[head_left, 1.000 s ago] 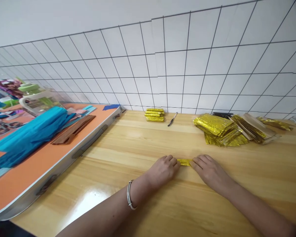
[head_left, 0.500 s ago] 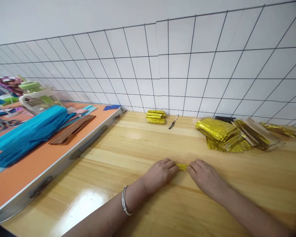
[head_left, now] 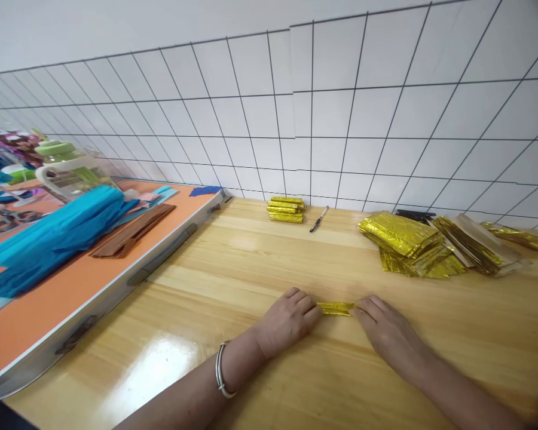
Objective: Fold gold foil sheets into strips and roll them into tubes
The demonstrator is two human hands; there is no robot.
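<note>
A narrow folded strip of shiny gold foil [head_left: 336,308] lies level at the front middle of the wooden table. My left hand [head_left: 289,319], with a silver bangle at its wrist, is closed on the strip's left end. At the right end, my right hand [head_left: 383,322] pinches it between thumb and fingers. Both ends of the strip are hidden under the fingers. Beyond the hands, near the wall, sits a small stack of gold foil rolls [head_left: 286,209]. A pile of flat gold foil sheets [head_left: 401,236] is farther right.
A pen [head_left: 319,220] lies beside the rolls. An orange-topped board with a raised metal edge [head_left: 161,263] takes up the left, bearing blue crepe paper [head_left: 67,230], brown paper [head_left: 134,232], scissors [head_left: 14,219] and a green-lidded bottle [head_left: 56,150]. A gridded white wall [head_left: 332,113] stands behind.
My hands have moved farther apart, the right one going rightward, and more of the gold foil strip shows between them. The view has shifted slightly.
</note>
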